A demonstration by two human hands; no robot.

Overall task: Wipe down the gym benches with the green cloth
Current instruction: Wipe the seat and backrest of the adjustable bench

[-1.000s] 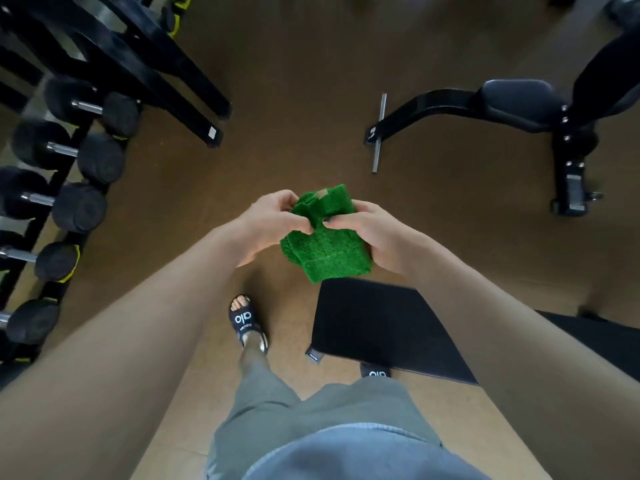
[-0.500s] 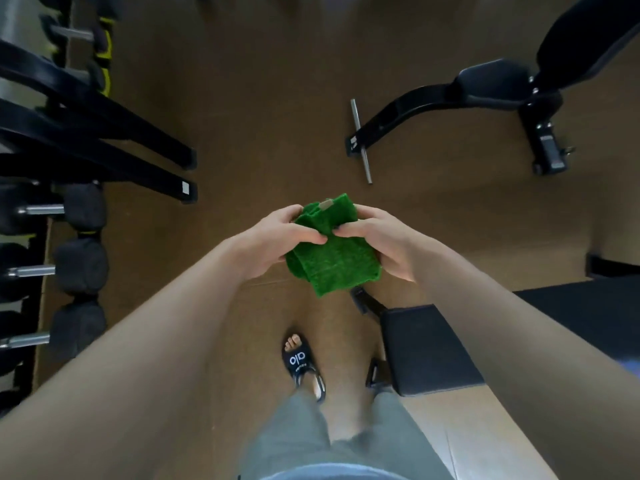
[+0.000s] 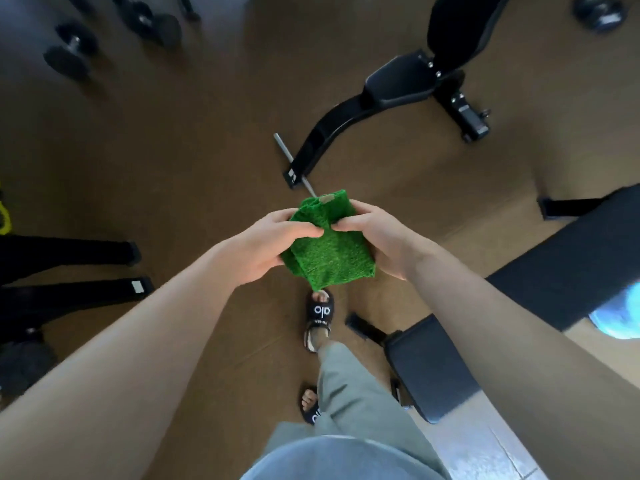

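green cloth [image 3: 329,251] still folded mid-air, pinched by left hand [image 3: 268,244] and right hand [image 3: 377,237] fingers; view has swung since a second ago, flat bench [image 3: 554,271] now right, no wiping started

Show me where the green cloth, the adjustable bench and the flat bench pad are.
green cloth [image 3: 329,252]: head view, on its folded front face.
adjustable bench [image 3: 401,81]: head view, on its seat pad.
flat bench pad [image 3: 568,258]: head view, on the bare top surface.
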